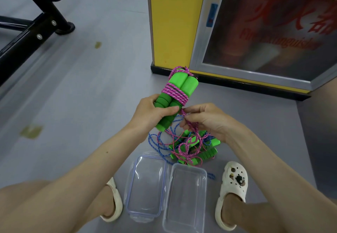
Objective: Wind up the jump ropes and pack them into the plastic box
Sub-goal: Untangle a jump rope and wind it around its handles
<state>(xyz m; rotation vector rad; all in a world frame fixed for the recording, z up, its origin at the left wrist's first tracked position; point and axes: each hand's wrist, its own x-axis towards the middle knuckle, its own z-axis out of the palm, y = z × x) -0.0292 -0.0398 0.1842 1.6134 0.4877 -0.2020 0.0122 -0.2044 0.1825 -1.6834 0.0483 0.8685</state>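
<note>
Green foam handles [173, 96], paired, sit clamped in the left hand [155, 113]; right hand [206, 121] fingers pinch the limp pink cord [189, 123] just beside them. Light, soft bundle: best held mid-handles. Plastic box [185, 198] lies open below.

This looks like a gym or sports room. The floor [102, 79] is grey vinyl, a black bolted equipment frame [27, 34] stands left, a fire extinguisher cabinet [264, 32] sits beside a yellow pillar [173, 23], and jump ropes [189, 147] lie about.
</note>
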